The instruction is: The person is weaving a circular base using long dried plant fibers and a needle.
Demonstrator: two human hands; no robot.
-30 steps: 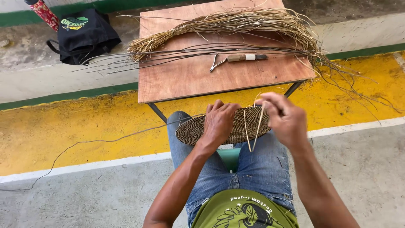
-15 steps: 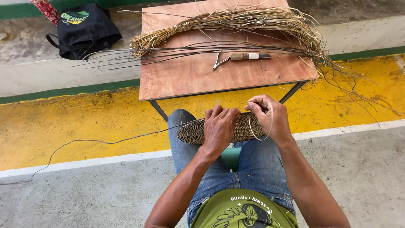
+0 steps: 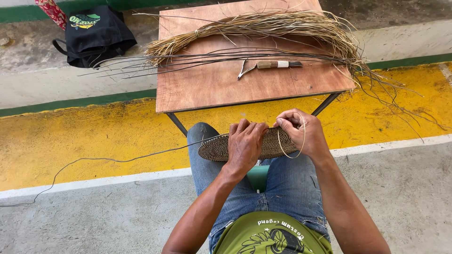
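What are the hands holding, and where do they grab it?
The left hand grips the flat woven disc across its middle. The right hand pinches a looped pale strand at the disc's right edge.

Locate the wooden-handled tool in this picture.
In the head view, the wooden-handled tool lies on the wooden table, right of centre, just below the bundle of straw fibres and beyond both hands.

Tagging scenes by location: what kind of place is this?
Probably an outdoor or open-sided craft spot: bare concrete floor with a yellow painted strip, a small wooden table holding a bundle of dried straw fibres, and a flat woven oval mat on the person's lap.
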